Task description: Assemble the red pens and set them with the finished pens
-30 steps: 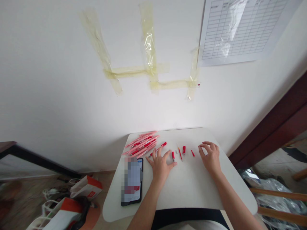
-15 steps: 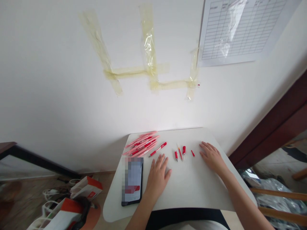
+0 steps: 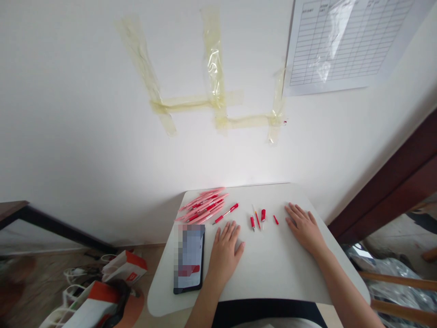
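My left hand (image 3: 226,247) lies flat and open on the small white table (image 3: 273,273), fingers stretched forward, holding nothing. My right hand (image 3: 303,228) also rests flat and open near the table's right edge. Between them lie small red pen parts: a short red piece (image 3: 252,222), a thin refill (image 3: 256,218), another red piece (image 3: 262,215) and a tiny red bit (image 3: 275,220). A single red pen (image 3: 225,213) lies just beyond my left fingers. A pile of pink and red pens (image 3: 203,205) sits at the far left corner.
A black phone (image 3: 189,258) lies on the table left of my left hand. Behind the table is a white wall with tape strips (image 3: 213,91) and a printed sheet (image 3: 344,41). Bags and boxes (image 3: 102,291) clutter the floor at left; a wooden frame (image 3: 392,182) stands at right.
My left hand drew back from the red piece and flattened. My right hand's curled fingers stretched out flat on the table.
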### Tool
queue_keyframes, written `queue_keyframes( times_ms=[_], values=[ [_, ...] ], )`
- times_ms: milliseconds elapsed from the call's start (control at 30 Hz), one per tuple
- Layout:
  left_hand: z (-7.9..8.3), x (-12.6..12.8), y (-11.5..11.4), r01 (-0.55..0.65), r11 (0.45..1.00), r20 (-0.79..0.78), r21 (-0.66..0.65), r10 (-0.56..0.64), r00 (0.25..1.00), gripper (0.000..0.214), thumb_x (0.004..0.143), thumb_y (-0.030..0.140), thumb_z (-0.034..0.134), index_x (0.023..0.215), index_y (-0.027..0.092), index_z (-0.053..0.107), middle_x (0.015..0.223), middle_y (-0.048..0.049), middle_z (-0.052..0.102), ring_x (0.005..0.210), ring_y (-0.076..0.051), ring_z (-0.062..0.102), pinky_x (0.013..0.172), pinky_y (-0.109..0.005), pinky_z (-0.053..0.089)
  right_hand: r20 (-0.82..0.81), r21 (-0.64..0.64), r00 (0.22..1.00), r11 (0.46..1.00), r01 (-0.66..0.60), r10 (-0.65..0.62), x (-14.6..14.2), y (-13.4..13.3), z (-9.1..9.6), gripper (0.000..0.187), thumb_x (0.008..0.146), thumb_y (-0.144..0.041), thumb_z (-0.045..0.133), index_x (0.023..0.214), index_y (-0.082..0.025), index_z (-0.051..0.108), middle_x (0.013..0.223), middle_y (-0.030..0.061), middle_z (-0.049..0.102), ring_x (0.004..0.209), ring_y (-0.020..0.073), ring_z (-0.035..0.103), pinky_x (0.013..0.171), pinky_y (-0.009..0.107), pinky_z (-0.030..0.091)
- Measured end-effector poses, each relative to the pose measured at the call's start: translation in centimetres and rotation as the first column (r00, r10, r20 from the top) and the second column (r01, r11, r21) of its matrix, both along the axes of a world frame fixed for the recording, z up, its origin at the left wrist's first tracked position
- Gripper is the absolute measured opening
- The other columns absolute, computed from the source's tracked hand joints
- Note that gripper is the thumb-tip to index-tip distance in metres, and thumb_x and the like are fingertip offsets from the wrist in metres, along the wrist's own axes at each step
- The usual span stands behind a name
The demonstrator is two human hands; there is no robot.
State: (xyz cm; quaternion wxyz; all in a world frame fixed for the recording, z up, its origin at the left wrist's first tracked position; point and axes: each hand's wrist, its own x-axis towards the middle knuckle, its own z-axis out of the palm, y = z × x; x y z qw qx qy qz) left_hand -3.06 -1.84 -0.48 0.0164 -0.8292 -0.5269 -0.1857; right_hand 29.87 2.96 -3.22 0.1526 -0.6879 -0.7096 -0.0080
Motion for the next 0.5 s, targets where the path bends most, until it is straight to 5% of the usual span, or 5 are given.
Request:
queue_keyframes(
  times_ms=[500],
  values=[
    [-0.46, 0.05, 0.08, -0.006, 1.0, 0.004, 0.007, 0.006, 1.0, 0.048, 0.098, 0.034, 0.048, 0.146, 0.024, 0.047, 0.155, -0.0095, 0.048, 0.146, -0.028, 0.042, 0.118, -0.059, 0.04, -0.068, 0.055, 0.998, 0.998, -0.01, 0.013, 0.3, 0.09, -0.07, 0.051, 0.103, -0.043, 0.027, 0.145, -0.026, 0.052, 0.156, 0.0048, 0.047, 0.147, 0.0261, 0.038, 0.12, 0.057, 0.026]
  ],
)
